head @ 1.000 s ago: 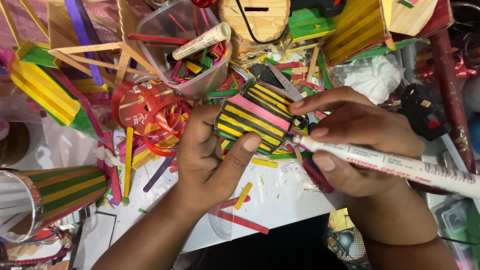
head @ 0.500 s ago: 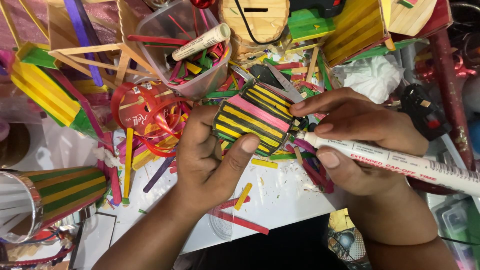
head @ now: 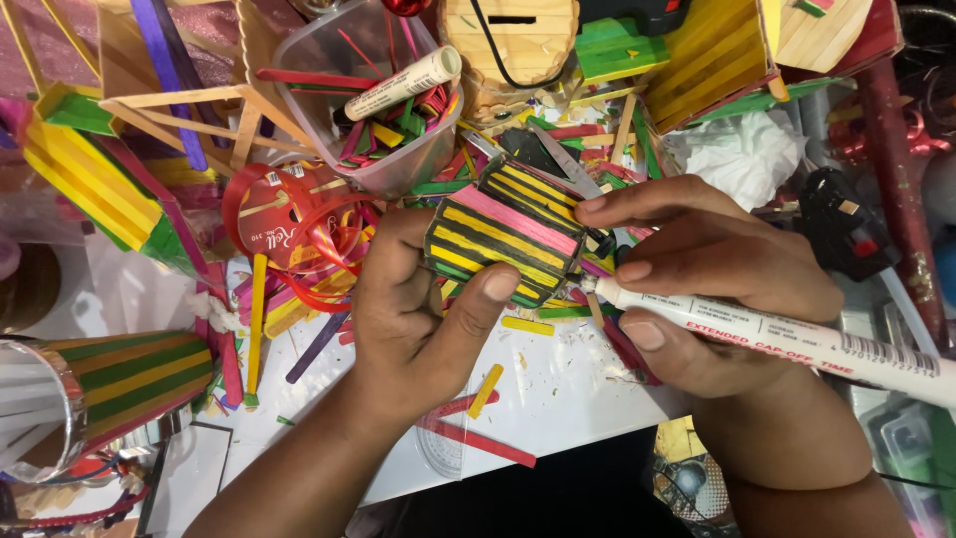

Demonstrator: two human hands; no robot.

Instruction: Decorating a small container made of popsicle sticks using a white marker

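My left hand (head: 418, 319) grips a small panel of yellow, pink and black craft sticks (head: 508, 234), thumb pressed on its lower edge. My right hand (head: 717, 279) holds a thick white marker (head: 797, 334), its tip touching the panel's right edge, while its index finger rests along the panel's top right corner. Both hands hover over a white table (head: 558, 399) strewn with loose coloured sticks.
A clear tub (head: 393, 149) of stick offcuts with another white marker (head: 403, 85) sits behind. A red ribbon spool (head: 284, 224) lies left of the panel, a striped stick-covered cylinder (head: 110, 379) at the far left. Stick-built houses (head: 717, 55), crumpled tissue (head: 742, 154) and a black glue gun (head: 841, 224) crowd the back right.
My left thumb has slid a little along the panel's lower edge and the marker tip has shifted slightly along the right edge. Little else has moved.
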